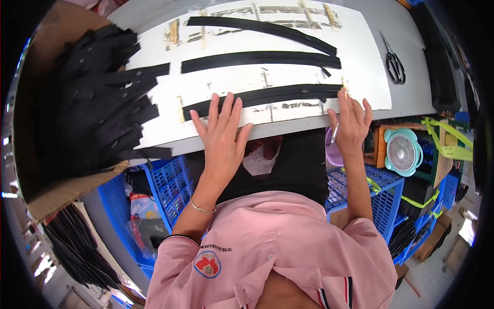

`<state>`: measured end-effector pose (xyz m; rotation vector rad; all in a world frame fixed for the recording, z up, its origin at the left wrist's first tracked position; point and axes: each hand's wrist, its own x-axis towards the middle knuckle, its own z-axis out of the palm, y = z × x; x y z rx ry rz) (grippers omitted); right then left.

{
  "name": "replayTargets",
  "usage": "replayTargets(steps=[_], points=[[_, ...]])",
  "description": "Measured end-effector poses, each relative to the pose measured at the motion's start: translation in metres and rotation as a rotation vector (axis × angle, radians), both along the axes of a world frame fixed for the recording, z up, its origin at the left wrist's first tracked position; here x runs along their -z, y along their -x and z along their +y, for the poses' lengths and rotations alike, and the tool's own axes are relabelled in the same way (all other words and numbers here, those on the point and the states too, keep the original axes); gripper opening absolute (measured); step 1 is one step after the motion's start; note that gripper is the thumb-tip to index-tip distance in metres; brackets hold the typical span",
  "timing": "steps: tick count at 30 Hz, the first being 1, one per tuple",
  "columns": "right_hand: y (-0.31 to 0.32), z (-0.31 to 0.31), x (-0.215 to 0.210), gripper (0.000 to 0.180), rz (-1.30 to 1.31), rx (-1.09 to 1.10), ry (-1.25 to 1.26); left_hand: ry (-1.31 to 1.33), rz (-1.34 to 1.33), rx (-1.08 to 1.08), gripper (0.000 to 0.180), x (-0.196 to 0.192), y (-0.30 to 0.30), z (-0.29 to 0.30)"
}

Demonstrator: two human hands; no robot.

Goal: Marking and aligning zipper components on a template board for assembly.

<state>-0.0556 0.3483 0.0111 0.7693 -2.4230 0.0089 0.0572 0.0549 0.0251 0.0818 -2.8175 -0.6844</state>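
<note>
Three black zipper strips lie across a white board (154, 116). The nearest zipper (267, 95) runs along the board's front edge, with a small slider pull near its right end. My left hand (222, 129) lies flat with fingers spread, its fingertips on the left part of this zipper. At the zipper's right end, my right hand (351, 123) has its fingertips down and holds a slim silver pen (335, 133); part of the pen is hidden by the fingers. Beyond lie the middle zipper (257, 60) and the far zipper (262, 30), which slants toward the right.
A cardboard box (46, 38) at left holds a heap of black zippers (98, 92), some spilling onto the board. Black-handled scissors (394, 67) lie at right on the grey table (411, 95). Below stand blue crates (167, 180) and a turquoise fan (403, 152).
</note>
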Motion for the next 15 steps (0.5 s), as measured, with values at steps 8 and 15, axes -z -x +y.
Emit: replayTargets(steps=[8, 15], points=[[0.004, -0.004, 0.005, 0.043, -0.004, 0.022, 0.077, -0.001, -0.042, -0.161, 0.056, 0.007, -0.026, -0.035], [-0.011, -0.074, -0.036, 0.028, -0.300, 0.029, 0.494, -0.044, -0.010, -0.178, 0.066, 0.010, -0.024, -0.036]])
